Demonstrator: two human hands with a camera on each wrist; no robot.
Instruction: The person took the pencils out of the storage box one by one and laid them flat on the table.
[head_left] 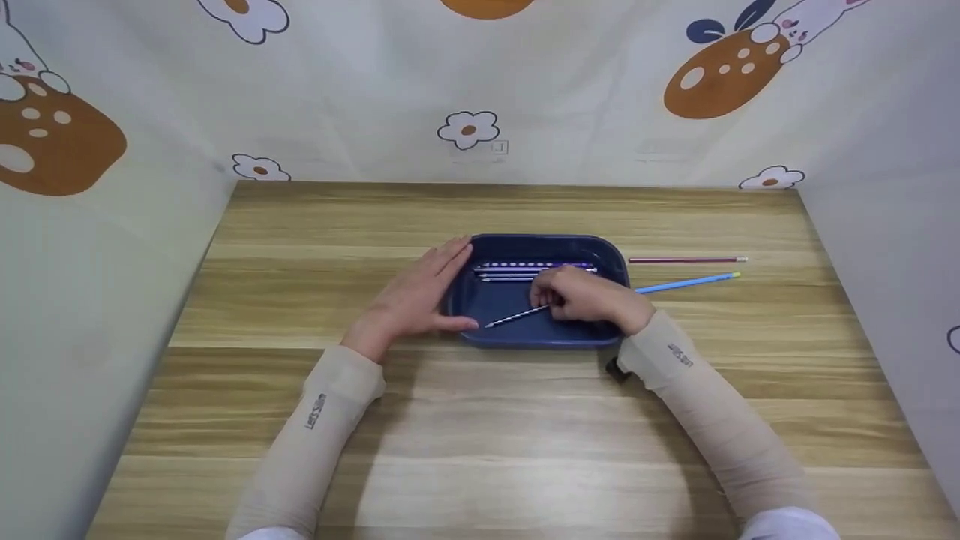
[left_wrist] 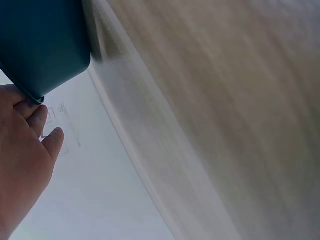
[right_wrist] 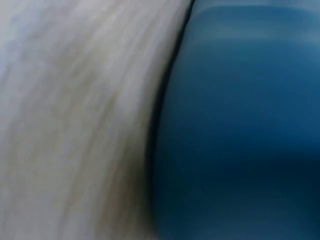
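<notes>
**Dark-blue tray of pencils, with two hands and two loose pencils**

Tray: a dark-blue, smooth-walled rectangular tray (head_left: 536, 344) with rounded corners, set on a pale wood-grain worktop (head_left: 480, 435).

Contents, far side: a slim purple pencil with white spots (head_left: 517, 264); just nearer, slim dark pencils with pale highlights (head_left: 506, 279), roughly parallel to it, points left; exact count unclear, as the right hand partly covers them.

Contents, near side: a slim dark pencil with a pale lengthwise streak (head_left: 516, 316), slanting, its point towards the near left corner.

Left hand (head_left: 416, 296): spread, thumb apart from the fingers, touching the tray's left end at the rim.

Right hand (head_left: 581, 295): over the tray's right half, fingers bent, pinching the slanting pencil.

Loose, right of the tray: a slim maroon pencil with a pale end (head_left: 686, 259), farther; a light-blue pencil with a yellow-green end (head_left: 690, 283), nearer, lying askew.

Sleeves: beige, lettered, on both forearms.
</notes>
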